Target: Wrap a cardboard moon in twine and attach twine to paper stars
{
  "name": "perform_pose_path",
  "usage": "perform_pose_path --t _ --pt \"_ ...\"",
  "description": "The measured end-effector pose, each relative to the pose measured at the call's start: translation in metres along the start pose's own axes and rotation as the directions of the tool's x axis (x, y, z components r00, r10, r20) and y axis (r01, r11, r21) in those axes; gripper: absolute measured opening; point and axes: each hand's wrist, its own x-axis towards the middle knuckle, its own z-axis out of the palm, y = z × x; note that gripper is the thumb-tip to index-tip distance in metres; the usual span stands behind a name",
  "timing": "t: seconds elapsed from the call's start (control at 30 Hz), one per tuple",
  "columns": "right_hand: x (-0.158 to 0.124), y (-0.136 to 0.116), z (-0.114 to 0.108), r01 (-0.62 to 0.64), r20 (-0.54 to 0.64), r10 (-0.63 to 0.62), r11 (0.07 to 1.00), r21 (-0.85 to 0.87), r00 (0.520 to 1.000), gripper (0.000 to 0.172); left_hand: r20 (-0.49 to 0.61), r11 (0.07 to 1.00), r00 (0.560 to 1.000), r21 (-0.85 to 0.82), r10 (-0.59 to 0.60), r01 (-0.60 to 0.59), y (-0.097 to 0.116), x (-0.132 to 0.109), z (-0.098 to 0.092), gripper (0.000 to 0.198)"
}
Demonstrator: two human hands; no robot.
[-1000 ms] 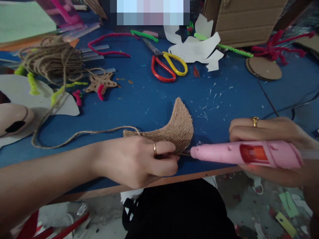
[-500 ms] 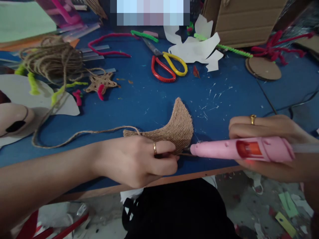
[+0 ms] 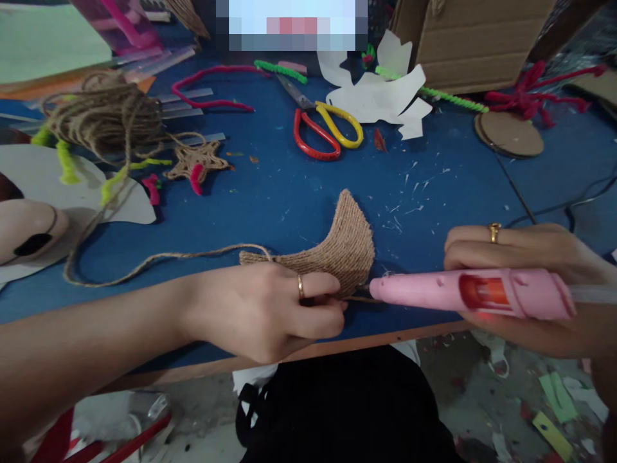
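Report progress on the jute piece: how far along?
Done: the crescent looks fully covered in coiled twine, and the small star looks finished. In hand: the left hand pinches the crescent's lower end, the right hand holding the glue gun at it. Left: the twine tail trails loose.

Live from the bench: left hand [image 3: 260,315] wearing thin gold ring [image 3: 300,287], plain band! Right hand [image 3: 525,283] answers with chunkier gold ring [image 3: 494,227], broader top! Left forearm [image 3: 96,328] bare, running straight off frame edge!
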Motion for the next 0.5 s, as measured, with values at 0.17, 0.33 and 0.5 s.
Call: perform_pose_path --t 0.17,0.33,0.5 --pt "0.0012 -0.0028 -0.0029 0.004 0.033 -0.004 1.0 -0.013 0.999 0.022 0.029 0.998 0.999 -0.042 -0.037 0.038 0.0003 -0.0017 0.0009 0.027" --pt "0.0016 -0.0054 -0.0047 -0.023 0.038 0.024 0.999 -0.04 0.999 0.021 0.034 0.998 0.999 -0.055 -0.032 0.034 0.0008 0.0003 -0.0022 0.027" --pt "-0.0019 -0.0015 -0.0101 0.016 0.006 -0.015 0.999 -0.052 1.0 0.013 0.006 0.997 0.997 -0.01 0.076 -0.075 -0.0018 0.0016 -0.0038 0.025"
